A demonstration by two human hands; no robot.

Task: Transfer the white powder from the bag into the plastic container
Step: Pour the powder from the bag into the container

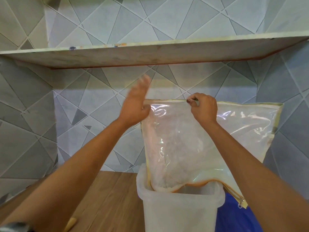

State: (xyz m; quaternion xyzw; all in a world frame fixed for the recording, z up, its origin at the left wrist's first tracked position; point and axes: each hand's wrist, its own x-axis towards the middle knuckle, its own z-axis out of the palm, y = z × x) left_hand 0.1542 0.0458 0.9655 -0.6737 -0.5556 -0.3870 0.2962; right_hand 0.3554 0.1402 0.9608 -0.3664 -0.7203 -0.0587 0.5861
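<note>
bag [209, 131] inverted, mouth inside plastic container [179, 210] on the wooden counter [108, 198]. right hand [203, 108] pinches the bag's top seam; left hand [137, 104] open, flat beside it, holding nothing. advice: tap gently, keep mouth below rim. white powder [164, 185] clings near the mouth; container's fill level unclear.

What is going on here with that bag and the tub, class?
A person is emptying a clear plastic bag into a translucent plastic container on a wooden table. The right hand pinches the bag's upper edge and holds it upside down, its open zippered end tucked into the container's mouth. White powder is gathered at that lower end. The left hand is open and blurred beside the bag's upper left corner; whether it touches the bag is unclear.
</note>
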